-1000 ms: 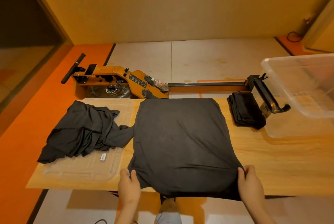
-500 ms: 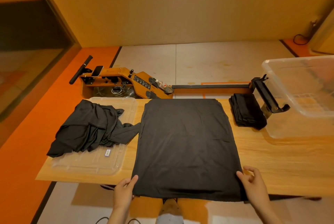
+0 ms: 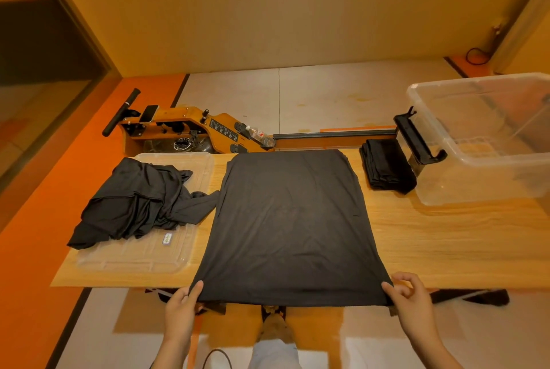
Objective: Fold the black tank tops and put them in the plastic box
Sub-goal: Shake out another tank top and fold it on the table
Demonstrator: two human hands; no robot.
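Observation:
A black tank top (image 3: 291, 225) lies spread flat across the middle of the wooden table (image 3: 446, 243), its near hem hanging over the front edge. My left hand (image 3: 183, 307) pinches the hem's left corner. My right hand (image 3: 409, 298) pinches the right corner between thumb and forefinger. A folded black tank top (image 3: 387, 166) sits at the back right, beside the clear plastic box (image 3: 488, 142). A heap of unfolded black tank tops (image 3: 140, 201) lies on a clear lid (image 3: 140, 255) at the left.
Behind the table on the floor lies an orange rowing machine (image 3: 190, 130) with a black rail (image 3: 333, 133) and a water bottle (image 3: 259, 134). A black bracket (image 3: 419, 142) rests against the box. My legs show below the table's front edge.
The tank top has been drawn toward me and smoothed flat, its hem now over the table's front edge. Both hands slid from on top of the hem out to its corners.

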